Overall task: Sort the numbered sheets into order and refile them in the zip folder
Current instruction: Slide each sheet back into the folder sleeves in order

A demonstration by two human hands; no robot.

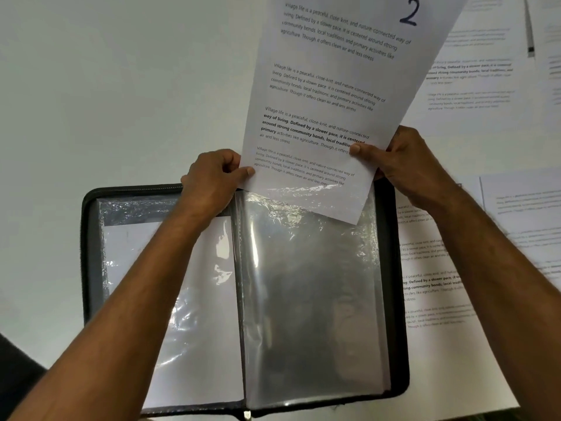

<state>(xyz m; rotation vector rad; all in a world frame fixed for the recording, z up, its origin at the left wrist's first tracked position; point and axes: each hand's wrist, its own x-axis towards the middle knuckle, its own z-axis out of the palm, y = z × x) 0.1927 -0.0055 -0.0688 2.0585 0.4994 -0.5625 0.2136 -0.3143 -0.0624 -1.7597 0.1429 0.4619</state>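
A black zip folder lies open on the white table. Its left clear sleeve holds a white sheet. The right clear sleeve looks empty, apart from the bottom edge of the sheet marked 2, which sits inside its top opening. That printed sheet stands tilted up and away from me. My left hand pinches its lower left edge at the sleeve's top. My right hand pinches its lower right edge, thumb on the front.
Several other printed sheets lie spread on the table to the right of the folder and at the back right; one is partly under my right forearm. A dark pen-like object lies at the top right. The table's front edge runs bottom right.
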